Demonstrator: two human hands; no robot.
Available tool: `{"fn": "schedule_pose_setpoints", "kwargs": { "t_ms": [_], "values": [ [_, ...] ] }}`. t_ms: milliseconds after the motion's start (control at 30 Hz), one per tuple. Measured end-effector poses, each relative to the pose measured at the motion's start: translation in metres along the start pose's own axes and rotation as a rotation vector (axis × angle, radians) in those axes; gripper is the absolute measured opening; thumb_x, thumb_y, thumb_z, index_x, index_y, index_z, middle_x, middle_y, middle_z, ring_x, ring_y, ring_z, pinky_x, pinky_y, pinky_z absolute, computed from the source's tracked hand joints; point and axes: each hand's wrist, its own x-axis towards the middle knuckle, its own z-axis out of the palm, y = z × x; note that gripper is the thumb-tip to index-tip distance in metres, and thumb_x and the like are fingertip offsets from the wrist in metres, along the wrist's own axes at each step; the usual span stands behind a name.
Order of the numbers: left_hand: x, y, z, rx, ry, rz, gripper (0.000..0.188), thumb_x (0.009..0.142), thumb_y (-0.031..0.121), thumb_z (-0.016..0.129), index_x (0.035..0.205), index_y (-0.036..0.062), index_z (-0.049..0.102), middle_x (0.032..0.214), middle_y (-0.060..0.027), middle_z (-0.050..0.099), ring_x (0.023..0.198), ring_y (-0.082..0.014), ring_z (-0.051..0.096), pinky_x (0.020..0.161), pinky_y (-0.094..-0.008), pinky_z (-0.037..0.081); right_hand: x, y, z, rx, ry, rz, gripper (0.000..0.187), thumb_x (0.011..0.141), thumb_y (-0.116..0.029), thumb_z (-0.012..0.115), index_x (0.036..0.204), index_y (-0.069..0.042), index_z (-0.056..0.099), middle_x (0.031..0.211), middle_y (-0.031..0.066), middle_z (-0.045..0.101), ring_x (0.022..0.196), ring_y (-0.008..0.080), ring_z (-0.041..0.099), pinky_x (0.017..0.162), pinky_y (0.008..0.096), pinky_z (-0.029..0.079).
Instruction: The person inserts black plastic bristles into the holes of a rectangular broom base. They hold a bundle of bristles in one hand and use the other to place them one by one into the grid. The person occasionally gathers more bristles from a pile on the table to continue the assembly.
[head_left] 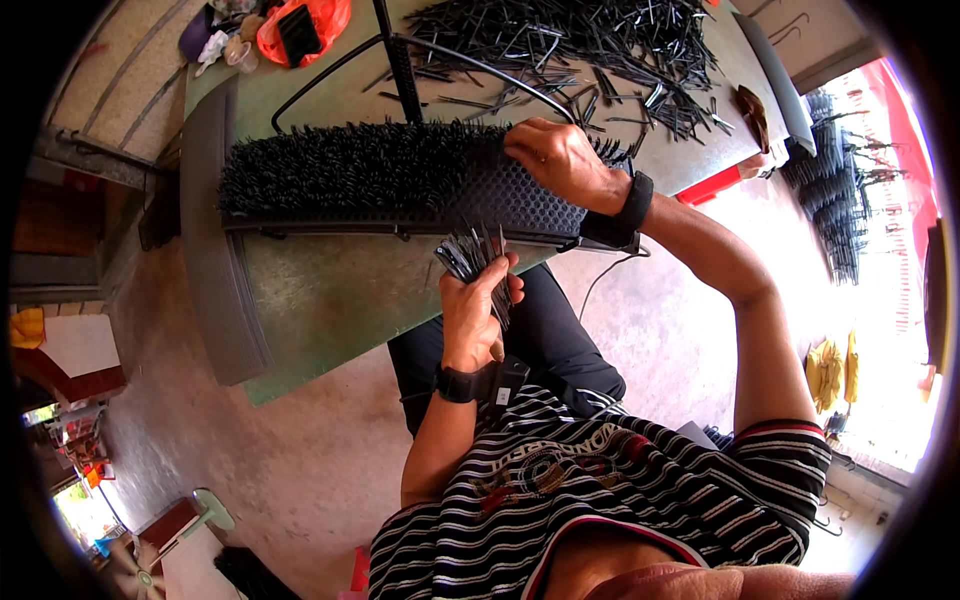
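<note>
In front of me, at the table's near edge, a curved black panel (pixel 525 205) stands lengthwise. Dense black bristle-like strips (pixel 330 168) fill its left and middle part, while rows of small bare holes show toward its right. My left hand (pixel 470 315) is closed around a bunch of thin black strips (pixel 466 254), just below the panel's lower edge. Over the upper right of the panel is my right hand (pixel 570 162), its fingers pinched together near the bristles' end. Whatever sits between those fingertips is hidden.
A large heap of loose black strips (pixel 570 45) covers the far part of the green table (pixel 330 320). A black metal frame (pixel 400 75) rises behind the panel. An orange plastic bag (pixel 335 25) with a phone (pixel 299 36) on it lies at the far left.
</note>
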Motion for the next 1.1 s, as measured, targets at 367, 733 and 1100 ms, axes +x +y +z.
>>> {"fn": "schedule_pose_setpoints", "kwargs": {
  "t_ms": [367, 733, 1100],
  "values": [
    [0.005, -0.018, 0.009, 0.204, -0.017, 0.178, 0.011, 0.083, 0.005, 0.065, 0.084, -0.0022, 0.056, 0.066, -0.0062, 0.058, 0.054, -0.0121, 0.057, 0.043, -0.0242, 0.046, -0.014, -0.076, -0.012, 0.309, -0.412, 0.265, 0.046, 0.076, -0.039, 0.071, 0.059, 0.002, 0.059, 0.052, 0.0141, 0.056, 0.050, 0.0260, 0.059, 0.047, 0.0341, 0.045],
    [-0.003, -0.003, 0.007, -0.222, -0.385, -0.045, 0.021, 0.085, 0.009, 0.058, 0.104, -0.0006, 0.056, 0.093, -0.0113, 0.063, 0.081, -0.0252, 0.065, 0.066, -0.0371, 0.055, -0.021, -0.057, -0.024, 0.822, -0.640, 0.664, 0.023, 0.087, -0.016, 0.059, 0.072, 0.001, 0.058, 0.061, 0.0050, 0.062, 0.053, 0.0090, 0.060, 0.047, 0.0220, 0.046],
    [0.012, -0.024, 0.011, -0.122, -0.182, 0.088, 0.022, 0.079, 0.002, 0.067, 0.100, -0.0004, 0.060, 0.088, -0.0104, 0.066, 0.075, -0.0220, 0.065, 0.064, -0.0328, 0.055, -0.026, -0.048, -0.028, 1.097, -0.582, 0.849, 0.026, 0.090, -0.010, 0.053, 0.109, 0.007, 0.059, 0.075, 0.0068, 0.064, 0.062, 0.0102, 0.060, 0.056, 0.0218, 0.050]
  ]
}}
